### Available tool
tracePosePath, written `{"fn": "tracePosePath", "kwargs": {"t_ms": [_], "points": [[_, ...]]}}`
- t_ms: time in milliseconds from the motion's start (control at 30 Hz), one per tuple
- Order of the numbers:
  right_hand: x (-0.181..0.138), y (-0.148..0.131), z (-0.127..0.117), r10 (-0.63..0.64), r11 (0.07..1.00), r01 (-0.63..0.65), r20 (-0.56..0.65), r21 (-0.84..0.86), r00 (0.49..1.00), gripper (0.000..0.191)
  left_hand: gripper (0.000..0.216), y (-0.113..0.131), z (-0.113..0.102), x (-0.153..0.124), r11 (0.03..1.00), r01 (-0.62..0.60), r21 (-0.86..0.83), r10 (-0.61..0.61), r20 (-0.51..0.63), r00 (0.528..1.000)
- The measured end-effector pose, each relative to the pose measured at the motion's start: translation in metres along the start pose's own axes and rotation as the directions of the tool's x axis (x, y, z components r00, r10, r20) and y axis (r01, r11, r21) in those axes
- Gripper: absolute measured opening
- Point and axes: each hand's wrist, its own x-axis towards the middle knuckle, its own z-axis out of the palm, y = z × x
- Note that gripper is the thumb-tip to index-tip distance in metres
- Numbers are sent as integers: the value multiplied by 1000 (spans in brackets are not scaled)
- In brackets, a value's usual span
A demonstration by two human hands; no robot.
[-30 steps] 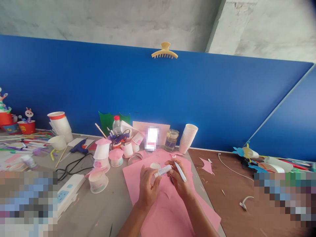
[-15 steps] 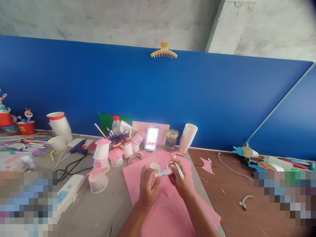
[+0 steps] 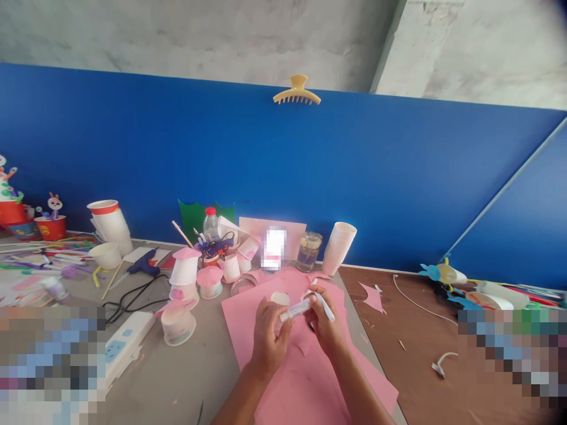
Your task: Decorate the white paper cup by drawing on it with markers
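Observation:
Both my hands meet above a large pink paper sheet (image 3: 283, 378) on the grey table. My left hand (image 3: 269, 342) is closed round the lower end of a small white and blue tube (image 3: 296, 309). My right hand (image 3: 326, 323) pinches the tube's upper end and also keeps a white pen (image 3: 326, 306) between its fingers. A small round white disc (image 3: 280, 297) lies on the pink sheet just beyond my hands.
Decorated paper cups (image 3: 183, 277) and a stack of white cups (image 3: 339, 247) stand behind the sheet. A glue gun (image 3: 142, 264), a power strip (image 3: 124, 342), a glass jar (image 3: 309, 250), and a water bottle (image 3: 211, 223) are nearby. A blue partition (image 3: 283, 165) backs the table.
My right hand has closed in on the tube's tip, and the pen in it has swung lower. The left hand stays put on the tube.

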Motion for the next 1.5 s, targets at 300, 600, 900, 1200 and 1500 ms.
{"fn": "tracePosePath", "kwargs": {"t_ms": [300,600,900,1200,1500], "points": [[-8,-13,7,12,996,-29,201,81,980,38,7,3,-1,1,997,44,-63,-44,9,999],[5,4,-1,-8,994,17,-84,108,996,37,61,-13,0,-4,979,204,-22,-203,26,979],[5,9,0,-29,999,33,-199,14,980,42,71,-26,15,-10,934,348,-79,-347,23,938],[5,10,2,-18,998,27,-172,51,985,39,82,-35,23,-15,817,556,-150,-544,117,831],[6,10,-1,-26,999,32,-191,32,981,38,69,-31,21,-13,843,530,-90,-514,157,844]]}}
